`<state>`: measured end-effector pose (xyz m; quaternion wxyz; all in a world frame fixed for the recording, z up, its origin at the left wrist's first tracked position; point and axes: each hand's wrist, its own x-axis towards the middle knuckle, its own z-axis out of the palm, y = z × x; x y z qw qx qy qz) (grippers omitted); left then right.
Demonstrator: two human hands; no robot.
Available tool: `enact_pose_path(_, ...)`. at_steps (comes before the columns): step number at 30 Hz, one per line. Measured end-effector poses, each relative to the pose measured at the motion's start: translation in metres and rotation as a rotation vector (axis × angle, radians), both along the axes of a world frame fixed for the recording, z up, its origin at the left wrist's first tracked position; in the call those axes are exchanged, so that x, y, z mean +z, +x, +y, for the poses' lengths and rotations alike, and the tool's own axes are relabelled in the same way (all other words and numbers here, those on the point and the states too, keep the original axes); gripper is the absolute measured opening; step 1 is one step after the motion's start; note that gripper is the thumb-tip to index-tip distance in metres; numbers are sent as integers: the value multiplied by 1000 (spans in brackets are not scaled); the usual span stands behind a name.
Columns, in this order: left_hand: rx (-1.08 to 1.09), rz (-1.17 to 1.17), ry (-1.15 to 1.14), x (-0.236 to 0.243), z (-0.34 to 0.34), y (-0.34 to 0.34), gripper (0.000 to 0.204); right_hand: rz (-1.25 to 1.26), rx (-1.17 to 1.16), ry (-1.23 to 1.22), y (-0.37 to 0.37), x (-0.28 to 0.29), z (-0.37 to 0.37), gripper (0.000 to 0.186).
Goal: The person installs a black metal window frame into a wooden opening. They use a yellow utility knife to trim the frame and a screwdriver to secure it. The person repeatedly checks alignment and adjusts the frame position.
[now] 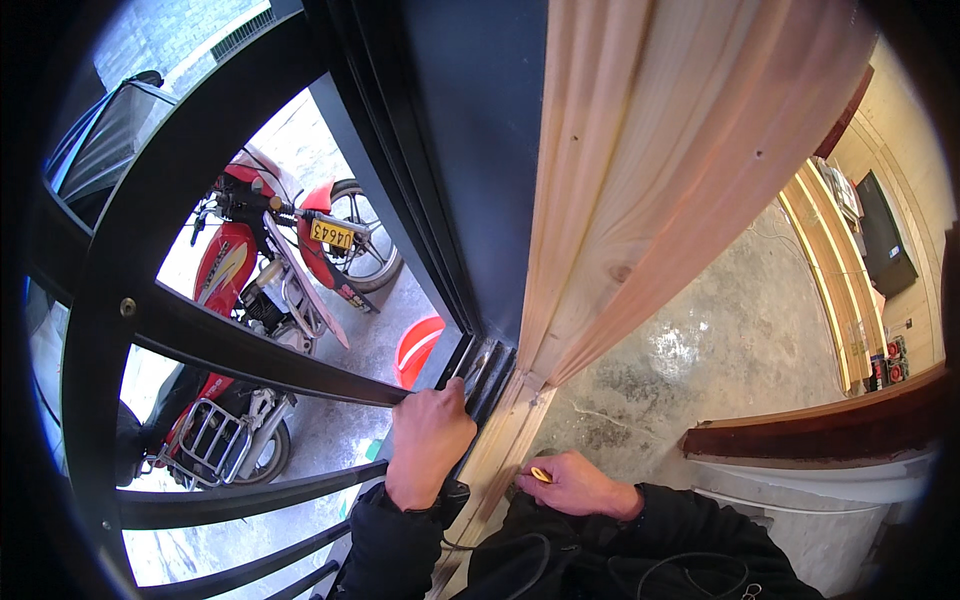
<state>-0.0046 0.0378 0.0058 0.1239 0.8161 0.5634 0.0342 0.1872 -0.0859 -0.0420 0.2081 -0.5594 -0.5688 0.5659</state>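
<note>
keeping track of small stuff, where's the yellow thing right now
In the head view, the yellow thing is low, just right of centre, in the right hand, beside the wooden sill.

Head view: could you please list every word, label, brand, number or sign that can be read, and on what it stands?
Yellow plate on the motorbike: large dark characters, upside down in this view; legible, but I do not copy them.
Red tank: lettering too small to read surely.
Yellow piece in the right hand: no readable text.
</note>
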Motion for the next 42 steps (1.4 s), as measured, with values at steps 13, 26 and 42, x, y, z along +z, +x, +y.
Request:
enact_pose_path(13,36,-157,55,-25,6,7,17,-11,10,23,-4,1,0,34)
enact_pose_path(26,19,-171,108,-23,0,-1,18,-11,-7,-11,-5,5,-4,36)
enact_pose_path(42,-248,-74,34,15,-39,-15,18,-48,79,20,-9,5,-7,32)
